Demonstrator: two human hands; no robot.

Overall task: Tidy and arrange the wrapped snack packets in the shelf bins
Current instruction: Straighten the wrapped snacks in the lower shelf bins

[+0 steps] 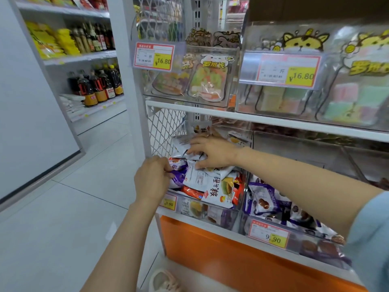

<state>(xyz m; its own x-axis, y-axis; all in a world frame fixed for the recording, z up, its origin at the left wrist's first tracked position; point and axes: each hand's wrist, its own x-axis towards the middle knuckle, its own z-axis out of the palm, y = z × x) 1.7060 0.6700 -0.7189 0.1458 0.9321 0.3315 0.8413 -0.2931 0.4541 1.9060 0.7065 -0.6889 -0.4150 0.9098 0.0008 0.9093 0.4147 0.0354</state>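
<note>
A clear shelf bin [210,209] at the lower left of the rack is heaped with white, orange and purple wrapped snack packets [212,186]. My left hand [152,178] is at the bin's left end, its fingers curled on the edge of a purple-and-white packet [177,175]. My right hand [212,152] reaches in from the right and lies on top of the pile, fingers bent over white packets [185,144] near the back. A neighbouring bin [273,228] to the right holds purple-and-white packets.
Above, clear bins [212,95] hold bagged sweets behind price tags [154,56]. A white mesh side panel [164,129] closes the rack's left end. An orange base panel [221,256] runs below. Left across the tiled aisle stand shelves of bottles [96,85].
</note>
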